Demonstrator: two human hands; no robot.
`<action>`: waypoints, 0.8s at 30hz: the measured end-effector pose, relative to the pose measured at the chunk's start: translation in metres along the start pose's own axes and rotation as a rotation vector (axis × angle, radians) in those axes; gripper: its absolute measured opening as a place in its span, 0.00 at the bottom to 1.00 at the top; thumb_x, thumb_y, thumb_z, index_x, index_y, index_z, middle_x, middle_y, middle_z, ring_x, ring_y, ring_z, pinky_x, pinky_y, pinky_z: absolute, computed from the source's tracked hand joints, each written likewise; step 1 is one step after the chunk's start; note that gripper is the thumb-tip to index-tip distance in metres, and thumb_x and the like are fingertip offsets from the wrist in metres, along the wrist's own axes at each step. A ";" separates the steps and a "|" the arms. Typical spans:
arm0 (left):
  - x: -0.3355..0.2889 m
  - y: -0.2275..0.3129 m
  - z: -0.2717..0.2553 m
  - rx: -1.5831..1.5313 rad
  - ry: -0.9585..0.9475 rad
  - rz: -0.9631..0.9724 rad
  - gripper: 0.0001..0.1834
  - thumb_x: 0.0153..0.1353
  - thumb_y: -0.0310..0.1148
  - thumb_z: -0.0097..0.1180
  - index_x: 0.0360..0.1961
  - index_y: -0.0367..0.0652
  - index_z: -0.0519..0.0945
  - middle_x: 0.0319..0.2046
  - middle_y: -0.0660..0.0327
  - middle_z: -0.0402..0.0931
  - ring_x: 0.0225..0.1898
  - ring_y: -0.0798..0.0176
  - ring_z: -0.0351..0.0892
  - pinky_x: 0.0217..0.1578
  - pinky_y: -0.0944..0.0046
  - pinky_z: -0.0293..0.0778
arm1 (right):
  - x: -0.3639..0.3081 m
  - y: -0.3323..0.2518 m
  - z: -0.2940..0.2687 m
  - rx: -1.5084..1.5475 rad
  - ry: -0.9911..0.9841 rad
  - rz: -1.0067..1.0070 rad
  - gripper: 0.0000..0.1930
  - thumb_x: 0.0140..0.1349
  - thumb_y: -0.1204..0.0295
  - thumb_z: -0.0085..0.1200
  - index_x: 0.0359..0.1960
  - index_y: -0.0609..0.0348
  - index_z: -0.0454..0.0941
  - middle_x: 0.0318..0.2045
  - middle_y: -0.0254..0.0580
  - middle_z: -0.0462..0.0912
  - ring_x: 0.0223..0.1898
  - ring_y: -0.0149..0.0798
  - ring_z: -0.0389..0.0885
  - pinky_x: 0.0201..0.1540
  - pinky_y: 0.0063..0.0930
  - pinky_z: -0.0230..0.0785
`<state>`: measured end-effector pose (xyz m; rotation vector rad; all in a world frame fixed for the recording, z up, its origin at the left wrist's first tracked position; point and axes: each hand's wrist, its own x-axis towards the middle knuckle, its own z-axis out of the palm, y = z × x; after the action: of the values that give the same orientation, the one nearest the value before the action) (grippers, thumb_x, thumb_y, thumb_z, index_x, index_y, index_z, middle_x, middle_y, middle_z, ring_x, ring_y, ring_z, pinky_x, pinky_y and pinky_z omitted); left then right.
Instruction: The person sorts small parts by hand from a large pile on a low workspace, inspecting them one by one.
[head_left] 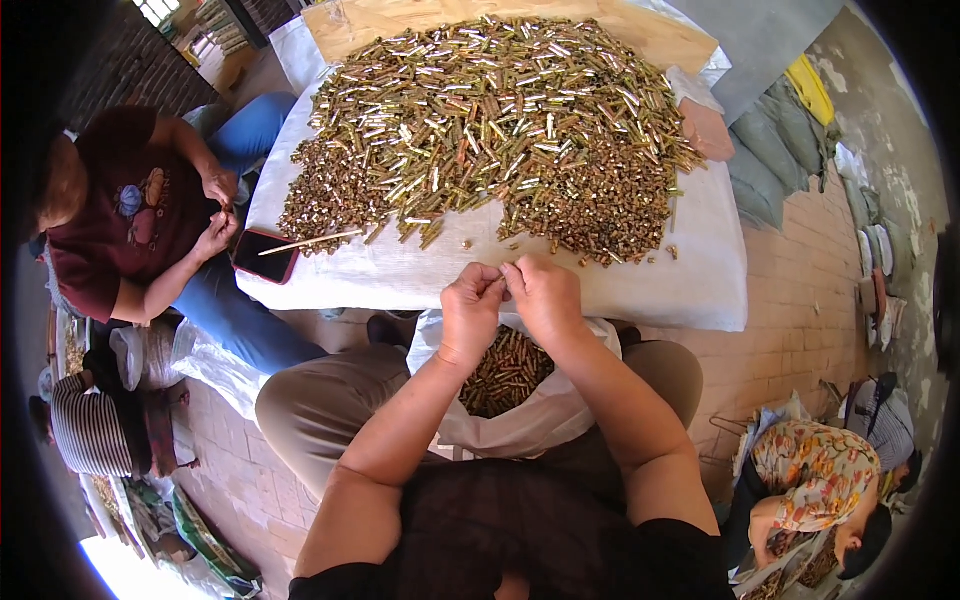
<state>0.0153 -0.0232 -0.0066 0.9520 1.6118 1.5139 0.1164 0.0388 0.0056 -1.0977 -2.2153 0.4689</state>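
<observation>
My left hand and my right hand meet in front of the table's near edge. Both are closed in a pinch, fingertips touching. Whatever small piece they grip is too hidden to name. Beyond them lies a big heap of slim brass-coloured metal pieces, sleeve- or bolt-like. Small nut-like metal pieces are piled at its near right, and more small metal pieces at its near left. Below my hands, a white sack gapes between my knees, with slim brass-coloured pieces inside.
White sheeting covers the table, with a wooden board along its far side. A phone and a thin stick lie at the left corner. A co-worker sits left; another person bends over at lower right. Filled sacks stand right.
</observation>
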 end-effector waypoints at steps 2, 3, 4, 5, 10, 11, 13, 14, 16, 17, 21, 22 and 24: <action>-0.001 -0.011 -0.001 0.141 0.089 0.134 0.02 0.55 0.22 0.54 0.28 0.36 0.73 0.20 0.56 0.76 0.21 0.67 0.76 0.23 0.66 0.72 | 0.001 -0.003 0.009 -0.036 0.038 -0.016 0.14 0.56 0.64 0.53 0.17 0.57 0.69 0.17 0.46 0.75 0.18 0.48 0.75 0.21 0.39 0.67; 0.000 -0.010 -0.001 0.194 0.103 0.150 0.02 0.55 0.22 0.54 0.28 0.36 0.73 0.20 0.53 0.76 0.21 0.61 0.77 0.24 0.64 0.72 | 0.002 -0.003 0.012 -0.035 0.034 -0.020 0.14 0.56 0.64 0.53 0.17 0.57 0.69 0.17 0.46 0.75 0.18 0.48 0.75 0.21 0.39 0.67; 0.000 -0.009 -0.001 0.247 0.117 0.165 0.03 0.54 0.21 0.54 0.29 0.36 0.72 0.21 0.49 0.75 0.21 0.55 0.77 0.24 0.62 0.72 | 0.002 -0.003 0.015 -0.056 0.040 -0.016 0.14 0.56 0.64 0.53 0.17 0.57 0.69 0.17 0.46 0.75 0.18 0.49 0.75 0.21 0.39 0.68; 0.001 -0.008 -0.001 0.246 0.122 0.164 0.03 0.54 0.21 0.54 0.29 0.36 0.72 0.21 0.49 0.75 0.21 0.55 0.77 0.24 0.62 0.72 | 0.003 -0.004 0.018 -0.077 0.045 -0.012 0.14 0.56 0.64 0.53 0.17 0.57 0.69 0.17 0.47 0.75 0.18 0.49 0.75 0.21 0.39 0.68; 0.003 -0.009 -0.007 0.385 0.140 0.192 0.02 0.54 0.20 0.54 0.28 0.34 0.74 0.17 0.54 0.75 0.18 0.70 0.72 0.21 0.68 0.70 | 0.007 -0.007 0.024 -0.054 0.029 0.002 0.14 0.56 0.65 0.53 0.17 0.59 0.70 0.18 0.48 0.75 0.19 0.50 0.75 0.22 0.40 0.67; 0.003 -0.011 -0.008 0.385 0.145 0.190 0.02 0.54 0.20 0.54 0.28 0.34 0.74 0.17 0.54 0.75 0.18 0.70 0.72 0.21 0.68 0.70 | 0.007 -0.008 0.025 -0.040 0.028 0.015 0.14 0.55 0.66 0.54 0.17 0.59 0.69 0.18 0.48 0.75 0.19 0.51 0.74 0.22 0.40 0.67; 0.005 -0.013 -0.010 0.414 0.126 0.180 0.02 0.54 0.21 0.54 0.27 0.34 0.74 0.17 0.53 0.75 0.18 0.69 0.72 0.22 0.67 0.70 | 0.005 -0.008 0.028 -0.070 0.006 0.014 0.14 0.55 0.66 0.54 0.17 0.59 0.70 0.18 0.48 0.75 0.19 0.51 0.74 0.22 0.40 0.67; 0.007 -0.014 -0.011 0.413 0.126 0.178 0.02 0.54 0.21 0.54 0.27 0.34 0.74 0.17 0.53 0.75 0.18 0.69 0.72 0.22 0.67 0.70 | 0.004 -0.008 0.028 -0.101 -0.013 0.014 0.14 0.55 0.66 0.54 0.17 0.59 0.70 0.18 0.48 0.75 0.19 0.51 0.74 0.22 0.40 0.67; 0.012 -0.011 -0.017 0.336 0.036 0.145 0.02 0.54 0.21 0.54 0.28 0.33 0.75 0.18 0.52 0.75 0.20 0.67 0.74 0.22 0.67 0.71 | 0.005 -0.007 0.025 -0.107 -0.047 -0.002 0.13 0.56 0.65 0.53 0.18 0.59 0.70 0.18 0.47 0.76 0.19 0.51 0.75 0.23 0.40 0.68; 0.013 -0.010 -0.023 0.336 0.039 0.144 0.02 0.54 0.21 0.54 0.28 0.33 0.75 0.18 0.52 0.75 0.20 0.67 0.74 0.22 0.67 0.71 | 0.005 -0.006 0.023 -0.115 -0.079 -0.017 0.13 0.57 0.64 0.52 0.19 0.58 0.71 0.19 0.47 0.76 0.20 0.50 0.76 0.23 0.40 0.69; 0.018 0.016 -0.046 0.350 -0.421 0.124 0.05 0.51 0.27 0.57 0.28 0.36 0.77 0.22 0.48 0.76 0.23 0.50 0.77 0.25 0.60 0.72 | 0.018 0.004 0.004 -0.105 -0.089 -0.064 0.10 0.55 0.66 0.53 0.23 0.58 0.74 0.22 0.43 0.76 0.23 0.47 0.77 0.25 0.38 0.70; 0.015 0.025 -0.053 0.473 -0.579 0.197 0.07 0.50 0.28 0.59 0.28 0.36 0.78 0.24 0.49 0.77 0.25 0.50 0.78 0.26 0.59 0.73 | 0.024 0.008 0.000 -0.135 -0.091 -0.072 0.07 0.55 0.67 0.54 0.27 0.56 0.75 0.24 0.43 0.76 0.25 0.47 0.77 0.26 0.38 0.69; 0.028 0.021 -0.066 0.609 -0.290 0.307 0.08 0.50 0.30 0.59 0.30 0.37 0.78 0.27 0.49 0.77 0.26 0.51 0.78 0.29 0.59 0.73 | 0.027 0.015 0.001 -0.200 -0.185 -0.035 0.08 0.53 0.68 0.56 0.34 0.54 0.77 0.28 0.40 0.74 0.30 0.44 0.76 0.29 0.37 0.69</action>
<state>-0.0550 -0.0286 0.0179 1.7309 1.7957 1.0003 0.1120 0.0697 0.0067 -1.1559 -2.4826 0.3512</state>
